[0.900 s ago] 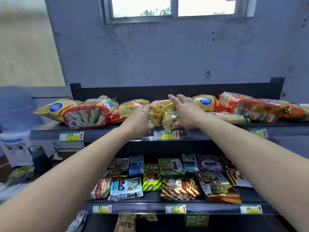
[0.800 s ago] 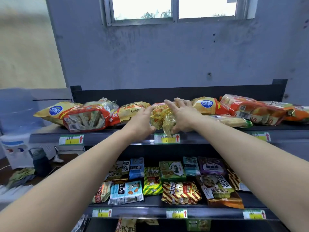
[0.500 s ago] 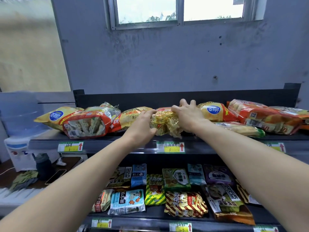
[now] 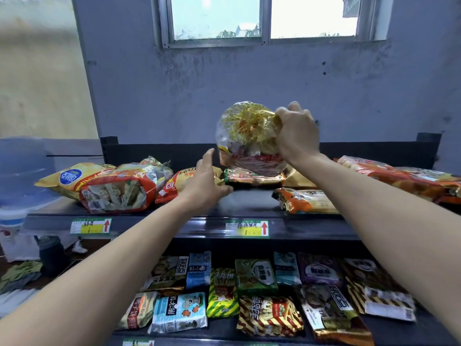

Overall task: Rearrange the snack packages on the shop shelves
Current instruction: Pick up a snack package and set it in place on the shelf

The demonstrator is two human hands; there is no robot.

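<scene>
My right hand [image 4: 296, 133] grips the top of a clear bag with a gold pattern [image 4: 245, 136] and holds it upright above the middle of the top shelf [image 4: 249, 211]. Its lower end hangs just over a flat green and red package [image 4: 252, 176] lying at the back of the shelf. My left hand [image 4: 205, 181] is beside the bag at shelf height, thumb up and fingers stretched toward that flat package, holding nothing. An orange package [image 4: 306, 199] lies to the right of the bare patch of shelf.
Yellow and red snack bags [image 4: 117, 188] fill the left of the top shelf and long red packs [image 4: 404, 176] the right. The lower shelf [image 4: 224, 333] holds several small packets. A water dispenser [image 4: 17, 186] stands at far left.
The gold-patterned bag has been raised off the shelf by my right hand and turned upright. My left hand has let go of it and dropped beside it. The view has moved closer.
</scene>
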